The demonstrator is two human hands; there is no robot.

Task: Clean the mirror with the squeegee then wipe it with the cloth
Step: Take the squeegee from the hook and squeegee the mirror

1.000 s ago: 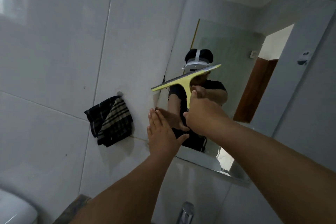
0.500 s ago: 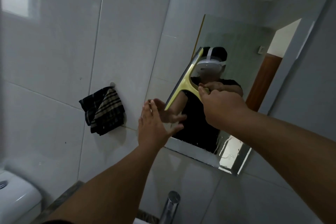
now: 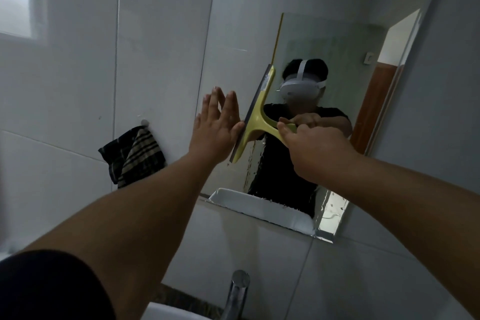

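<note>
Between the two hands stands the squeegee [image 3: 255, 122], its yellow handle gripped in the closed right hand [image 3: 315, 149] and its blade turned nearly upright against the mirror [image 3: 324, 34]. Just to its left, the left hand [image 3: 217, 128] is open, fingers spread and pointing up, palm laid flat near the mirror's left edge; its thumb reaches to the blade's edge, though whether it actually touches cannot be told. Below the right hand, streaks and beads of water cling to the lower glass, and the bottom right corner looks wet too. Well off to the left of the left hand, the dark striped cloth [image 3: 135, 157] hangs from a hook [image 3: 144, 122] on the tiled wall [image 3: 78, 86], untouched. Under both forearms, a tap [image 3: 237, 291] rises from the sink. By the look of it the squeegee step is in hand and the wiping has not begun. The next move likely calls for a steady sideways pull with even pressure along the whole blade, then passes lower down where water remains, before the left hand reaches for the cloth.
</note>
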